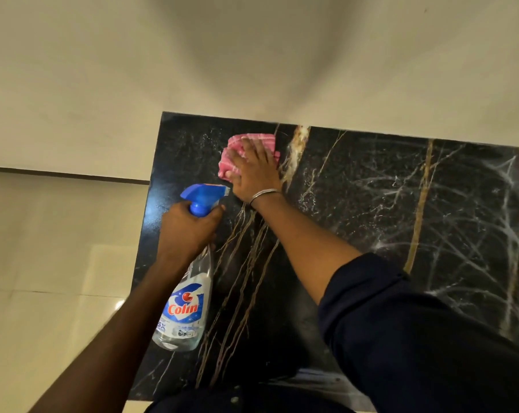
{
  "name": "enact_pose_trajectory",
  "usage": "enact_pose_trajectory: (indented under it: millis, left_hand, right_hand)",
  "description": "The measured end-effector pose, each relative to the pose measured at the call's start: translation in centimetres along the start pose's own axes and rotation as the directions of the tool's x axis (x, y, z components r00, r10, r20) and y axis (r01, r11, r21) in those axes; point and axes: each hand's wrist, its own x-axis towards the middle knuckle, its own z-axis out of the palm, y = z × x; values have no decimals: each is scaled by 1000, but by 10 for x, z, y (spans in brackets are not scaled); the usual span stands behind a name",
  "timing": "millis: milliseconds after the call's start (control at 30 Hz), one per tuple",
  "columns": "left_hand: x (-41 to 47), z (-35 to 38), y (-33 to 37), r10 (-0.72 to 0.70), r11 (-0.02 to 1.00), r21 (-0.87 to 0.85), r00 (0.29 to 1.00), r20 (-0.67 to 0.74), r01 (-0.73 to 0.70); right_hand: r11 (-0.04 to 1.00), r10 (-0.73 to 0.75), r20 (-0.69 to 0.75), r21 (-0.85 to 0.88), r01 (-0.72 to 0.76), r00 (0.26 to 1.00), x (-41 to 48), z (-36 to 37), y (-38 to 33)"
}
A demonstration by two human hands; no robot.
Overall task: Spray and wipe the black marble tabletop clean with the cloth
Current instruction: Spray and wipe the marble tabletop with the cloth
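1. The right hand (253,169) lies flat on the pink cloth (264,140), fingers straight and spread, pressing it onto the counter (371,204).
2. The cloth is bunched under the palm in the far left part of the black marble top, close to its far edge and just left of a pale gold vein.
3. A thin silver bracelet (262,194) circles the right wrist, and a dark rolled sleeve (401,323) covers the upper forearm.
4. The left hand (189,231) is curled tight round the neck of the spray bottle (183,311), just below its blue trigger head.
5. The nozzle points toward the right wrist and sits near it; the clear body with its blue and red label slants back toward the person, over the left side of the counter.
6. White and gold veins cross the marble, densest at the right.
7. Pale floor tiles (43,293) lie to the left of the counter, and a plain light wall (252,55) rises behind it.
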Motion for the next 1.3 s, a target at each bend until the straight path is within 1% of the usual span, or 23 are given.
enact_pose_trajectory:
  millis: [100,167,200,267,367,433,500,533,567,600,667,700,767,833,900,967,1067,1167,1233,1300]
  left_hand:
    - [-4,2,3,-11,1000,9,1000,-12,11]
    - [-5,1,0,-18,1000,-4,1000,-6,18]
    - [-6,0,-2,-19,1000,-14,1000,-2,19]
    - [-7,-1,-4,-11,1000,-23,1000,1,11]
    - [-10,-3,-5,-10,1000,-17,1000,7,10]
    - [-11,-5,-7,-6,1000,-17,1000,8,6]
    - [-14,-7,-10,-3,1000,-22,1000,4,3]
    - [-15,-9,-10,-2,1000,-26,1000,3,2]
    - [-16,-10,-11,-3,1000,-31,1000,0,3]
    - [-17,-10,-11,-6,999,-35,1000,-7,6]
    - [-19,-12,-13,-23,999,-42,999,-28,21]
    - [-20,-14,-14,-29,999,-42,999,-37,27]
    - [-23,-15,-16,-35,999,-32,998,-49,34]
    - [-24,-17,-17,-42,999,-22,998,-51,41]
    - [-24,-18,-17,-42,999,-23,998,-39,41]
    - [-23,-17,-15,-19,1000,-19,1000,-14,18]
    - [-22,-16,-9,18,1000,-16,1000,20,-18]
    - [-23,-14,-5,44,999,5,998,43,-44]
    - [-24,-12,-5,53,999,-9,997,55,-53]
    - [-25,-8,-6,58,998,-20,996,64,-57]
  right_hand:
    - [999,-32,-58,-3,32,998,-23,3,9]
    - [1000,-17,-121,-26,14,992,-33,3,36]
    - [999,24,-154,-26,-28,988,-36,1,55]
    - [985,166,-191,-13,-172,967,-41,-9,100]
    - [917,384,-153,-50,-395,911,-53,-18,153]
    - [856,502,-132,-65,-512,855,-55,-20,156]
    - [798,593,-120,-42,-601,796,-48,-23,131]
    - [792,603,-116,-33,-610,789,-44,-24,111]
    - [808,580,-118,-36,-587,806,-40,-25,89]
    - [844,527,-119,-47,-535,842,-37,-24,66]
    - [927,363,-102,-60,-370,926,-34,-15,15]
    - [957,278,-86,-61,-284,957,-35,-10,-10]
    - [987,140,-43,-73,-143,989,-38,0,-48]
    - [992,52,-16,-110,-53,999,-42,3,-56]
    - [992,10,-37,-122,-14,999,-45,-2,-40]
    - [992,69,-58,-104,-75,996,-50,-7,-8]
    - [963,251,-90,-73,-258,964,-62,-14,58]
    - [909,381,-75,-153,-388,921,-78,-20,113]
    - [866,479,-75,-122,-485,875,-83,-24,123]
    - [834,538,-73,-100,-543,840,-85,-27,111]
